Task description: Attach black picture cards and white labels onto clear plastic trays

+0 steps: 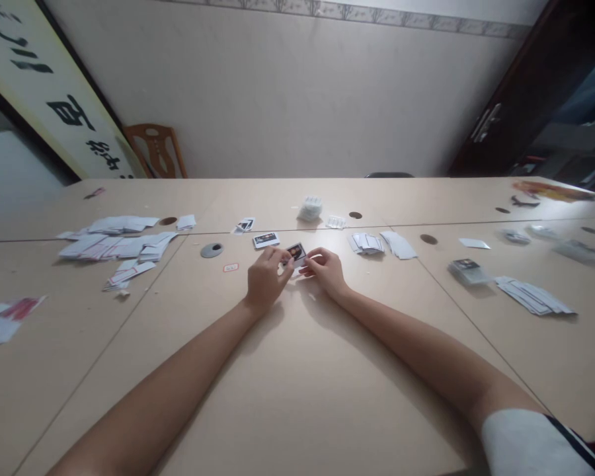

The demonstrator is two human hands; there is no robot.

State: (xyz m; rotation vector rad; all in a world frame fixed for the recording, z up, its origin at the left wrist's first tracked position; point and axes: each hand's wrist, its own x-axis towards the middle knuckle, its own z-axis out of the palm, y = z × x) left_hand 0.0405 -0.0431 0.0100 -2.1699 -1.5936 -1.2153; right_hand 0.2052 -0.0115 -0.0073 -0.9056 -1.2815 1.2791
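Note:
Between both hands is a small card (pixel 296 252) with a dark picture and a white border, tilted a little above the table. My left hand (pixel 268 274) pinches its left side with thumb and fingers. On the opposite side, the fingertips of my right hand (pixel 326 270) are closed on the card's lower right edge. Just beyond my left hand lies a stack of similar cards (pixel 266 240). A little red-framed label (pixel 231 268) rests to the left of my left hand.
Piles of white paper packets (pixel 119 246) spread over the left side. Farther back stands a clear plastic bundle (pixel 310 209). To the right are white cards (pixel 367 243), a wrapped card stack (pixel 469 271) and a fanned row of white strips (pixel 533 295). A grey cable cap (pixel 212 250) sits left of centre.

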